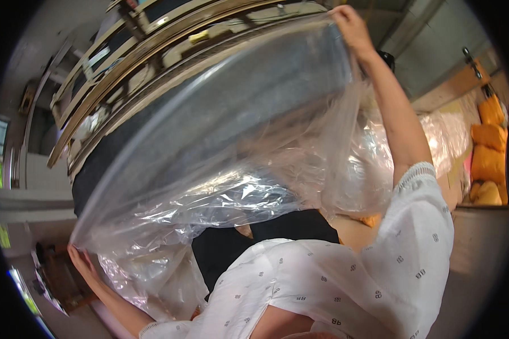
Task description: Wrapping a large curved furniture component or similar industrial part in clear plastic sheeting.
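Note:
A wide sheet of clear plastic film (pixel 237 192) stretches between my hands, its far edge pulled into a long slanting line. High at the right, my right hand (pixel 350 31) is closed on one end of that edge, my arm reaching far out. Down at the lower left, my left hand (pixel 82 261) pinches the other end. Beneath and behind the film lies a dark cloth-like surface (pixel 99 166), seen partly through it. Nearer my body the film hangs in shiny, crumpled folds.
Long wooden rails (pixel 104 118) of a frame run along the far side, with a small yellow item (pixel 198 37) among them. More crumpled plastic (pixel 441 135) lies at the right, near stacked orange bundles (pixel 489 161). A brown wooden piece of furniture (pixel 68 279) stands lower left.

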